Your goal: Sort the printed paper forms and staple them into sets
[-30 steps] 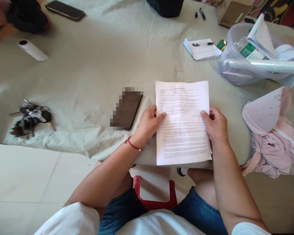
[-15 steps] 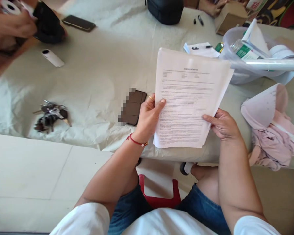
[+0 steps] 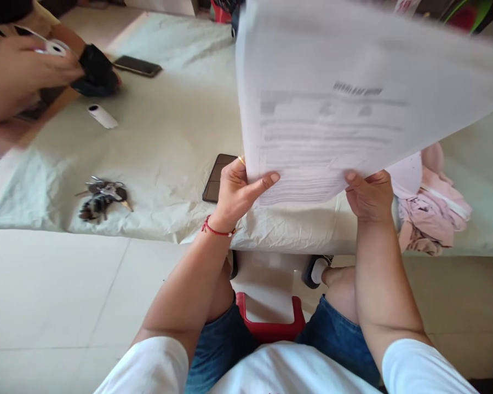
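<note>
Head view: our left hand [image 3: 239, 191] and right hand [image 3: 370, 196] are gripping papers [image 3: 324, 65].
We are seeing blurred print [image 3: 332, 131]; the left hand is partly covering a phone [image 3: 214, 183].

Pale-covered table [image 3: 176, 126]: key bunch [image 3: 107, 196], white roll [image 3: 103, 117], crumpled pink cloth [image 3: 429, 205], dark phone [image 3: 214, 179] near edge, second phone [image 3: 137, 66] farther back.

Papers [image 3: 332, 128] lift and fan out
Held low by the table [image 3: 176, 131] earlier, they now tilt up between left hand [image 3: 236, 191] and right hand [image 3: 372, 197], nearer the head, the top blurred and the right side spread wide. They hide the plastic basket and notepad and partly cover the pink cloth [image 3: 429, 210]; more of a co-worker's hand [image 3: 36, 68] shows at upper left.
</note>
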{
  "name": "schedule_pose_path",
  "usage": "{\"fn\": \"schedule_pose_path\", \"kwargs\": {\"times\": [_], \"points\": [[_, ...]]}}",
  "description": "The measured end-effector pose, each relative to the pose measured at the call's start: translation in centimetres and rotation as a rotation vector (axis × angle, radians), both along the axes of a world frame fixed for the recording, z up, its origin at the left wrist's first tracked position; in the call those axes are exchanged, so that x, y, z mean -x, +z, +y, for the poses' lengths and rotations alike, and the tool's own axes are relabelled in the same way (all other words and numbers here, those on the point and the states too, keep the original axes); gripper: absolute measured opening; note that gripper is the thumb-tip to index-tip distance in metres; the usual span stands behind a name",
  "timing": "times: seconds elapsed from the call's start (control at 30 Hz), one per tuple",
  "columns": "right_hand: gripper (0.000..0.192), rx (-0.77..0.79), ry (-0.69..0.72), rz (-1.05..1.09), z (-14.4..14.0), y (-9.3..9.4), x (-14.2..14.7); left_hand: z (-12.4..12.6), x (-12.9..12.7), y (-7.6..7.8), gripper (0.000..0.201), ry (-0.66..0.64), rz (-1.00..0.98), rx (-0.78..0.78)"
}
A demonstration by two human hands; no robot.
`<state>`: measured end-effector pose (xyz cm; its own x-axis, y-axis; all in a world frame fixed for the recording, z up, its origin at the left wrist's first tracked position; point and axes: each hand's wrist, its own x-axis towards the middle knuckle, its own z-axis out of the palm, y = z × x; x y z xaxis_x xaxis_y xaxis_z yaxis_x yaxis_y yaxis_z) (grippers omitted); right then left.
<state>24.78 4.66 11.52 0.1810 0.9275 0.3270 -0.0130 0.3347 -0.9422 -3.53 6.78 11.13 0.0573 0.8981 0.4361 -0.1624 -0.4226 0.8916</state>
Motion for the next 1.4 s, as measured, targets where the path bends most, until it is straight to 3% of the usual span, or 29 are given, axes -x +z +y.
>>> {"fn": "schedule_pose_path", "kwargs": {"times": [0.23, 0.43, 0.57, 0.7, 0.83, 1.0, 1.23, 1.4], "points": [[0.052, 0.142, 0.176, -0.134, -1.1, -0.7, -1.5, 0.0, 1.9, -0.5, 0.054, -0.222, 0.167, 0.091], [0.071, 0.138, 0.278, -0.109, -1.4, -1.3, -0.6, -0.3, 1.9, -1.5, 0.064, -0.329, 0.286, 0.150], [0.072, 0.202, 0.223, -0.088, -1.4, -1.5, -0.9, -0.1, 2.0, -1.2, 0.056, -0.338, 0.239, 0.190], [0.051, 0.324, 0.276, -0.094, -1.5, -1.8, -1.4, 0.3, 2.2, -1.2, 0.060, -0.337, 0.223, 0.229], [0.065, 0.306, 0.221, -0.100, -2.6, -2.1, -0.9, -0.5, 1.7, -1.5, 0.059, -0.387, 0.253, 0.188], [0.065, 0.297, 0.165, -0.101, -3.4, -2.3, -1.0, -0.4, 1.9, -1.4, 0.057, -0.482, 0.259, 0.201], [0.082, 0.266, 0.257, -0.133, -2.6, -2.7, -0.8, 0.3, 2.1, -2.3, 0.072, -0.487, 0.428, 0.175], [0.076, 0.303, 0.243, -0.068, -2.7, -3.9, -0.8, -0.7, 0.8, -2.9, 0.061, -0.330, 0.339, 0.261]]}}
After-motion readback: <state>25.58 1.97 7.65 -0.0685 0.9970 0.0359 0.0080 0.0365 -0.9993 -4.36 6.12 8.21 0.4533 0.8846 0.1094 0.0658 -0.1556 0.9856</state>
